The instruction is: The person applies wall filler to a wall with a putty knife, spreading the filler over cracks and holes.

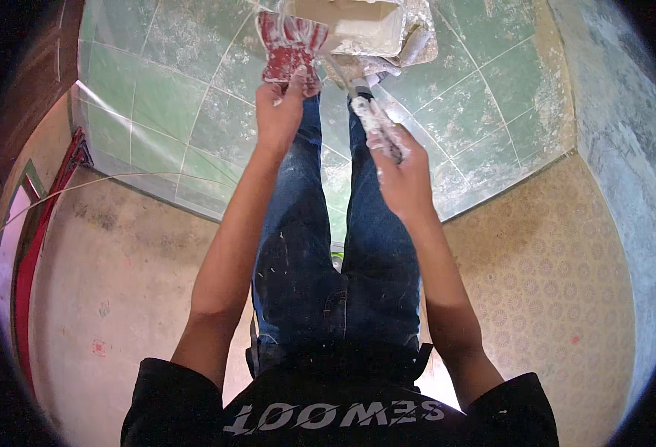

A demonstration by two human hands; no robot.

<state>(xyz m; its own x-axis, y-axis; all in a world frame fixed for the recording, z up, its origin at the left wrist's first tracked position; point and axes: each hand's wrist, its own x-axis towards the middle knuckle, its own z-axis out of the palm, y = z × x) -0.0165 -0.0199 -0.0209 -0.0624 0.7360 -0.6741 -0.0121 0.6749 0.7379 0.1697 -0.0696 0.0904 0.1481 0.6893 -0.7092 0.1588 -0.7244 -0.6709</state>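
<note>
My left hand (281, 112) is closed around the lower end of a red plastic putty spreader (289, 59). White putty is smeared across its flared blade. To the right, my right hand (404, 171) grips a putty-caked handle of a scraper (372, 115). The scraper's thin metal end points up and left toward the red spreader and looks blurred; whether the two touch, I cannot tell. Just beyond both tools sits a rectangular tub (401, 33) with pale putty inside and dried smears on its rim.
Green floor tiles (462, 97) with white splatter spread around my legs in blue jeans (298, 216). A rough bluish wall (618, 149) rises at the right. Thin bent strips (156, 173) lie at the left, near a red-framed opening (37, 246).
</note>
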